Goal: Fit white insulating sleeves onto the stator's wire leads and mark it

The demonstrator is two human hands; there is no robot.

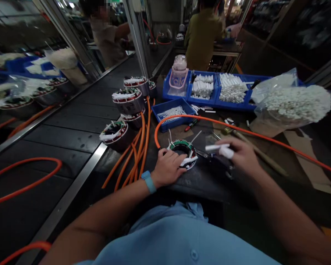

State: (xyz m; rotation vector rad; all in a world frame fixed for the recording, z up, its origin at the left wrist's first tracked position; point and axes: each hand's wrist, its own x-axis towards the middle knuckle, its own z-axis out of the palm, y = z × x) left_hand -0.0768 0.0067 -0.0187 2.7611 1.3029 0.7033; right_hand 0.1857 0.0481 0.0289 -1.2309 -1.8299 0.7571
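A motor stator (193, 150), a ring with green, red and white windings, lies on the dark bench in front of me. My left hand (168, 166) is closed over its near left side, fingers curled on the rim beside the dark end of an orange cable (156, 137). Two thin pale ties stick up from the ring. To the right, apart from the stator, my right hand (241, 156) pinches a slim white tube (213, 147). A thicker white piece (226, 151) shows at its fingers; whether it is held or worn, I cannot tell. Pliers (204, 154) lie between the stator and my right hand.
Several more stators (127, 100) with orange cables (139, 152) stand at the left by the conveyor (79, 121). Behind the work are a small blue tray (165, 127) of white ties, blue bins (231, 105) of white tubes and a stuffed plastic bag (295, 105). Two people work farther back.
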